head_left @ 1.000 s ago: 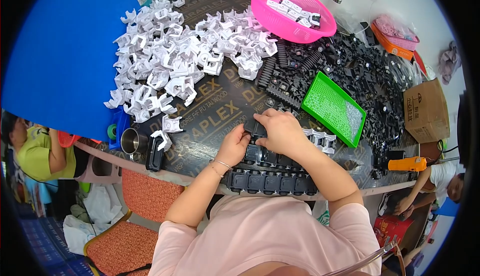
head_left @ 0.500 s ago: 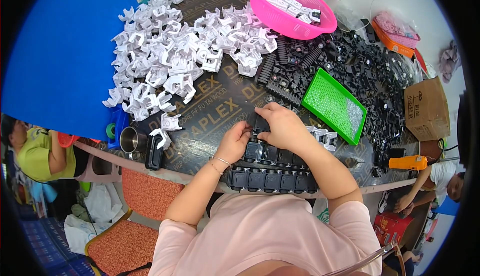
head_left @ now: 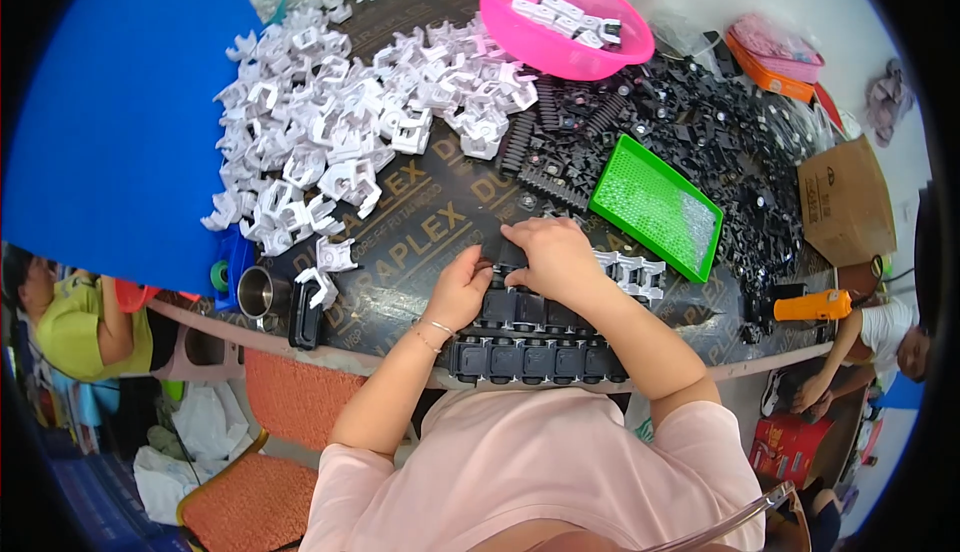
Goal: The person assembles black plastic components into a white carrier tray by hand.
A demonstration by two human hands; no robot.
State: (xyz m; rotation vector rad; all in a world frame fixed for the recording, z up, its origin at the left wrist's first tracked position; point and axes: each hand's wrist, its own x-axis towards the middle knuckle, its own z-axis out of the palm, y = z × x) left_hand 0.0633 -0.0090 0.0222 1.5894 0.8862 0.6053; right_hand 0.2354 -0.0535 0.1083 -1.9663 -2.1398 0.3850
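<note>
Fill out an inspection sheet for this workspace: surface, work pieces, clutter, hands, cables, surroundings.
Surface: dark tabletop with printed lettering, largely covered.
Work pieces: rows of black blocks by the near edge; white parts heaped toward the left.
Clutter: pink basket holding white pieces, green tray, small black parts spread at right, metal cup at left.
Left hand: beside the dark piece.
Right hand: thumb and fingers about that piece; firmness cannot be told.
Cables: dark cord near the cardboard box.
Surroundings: blue panel and patterned orange chair at left; other people on both sides.
</note>
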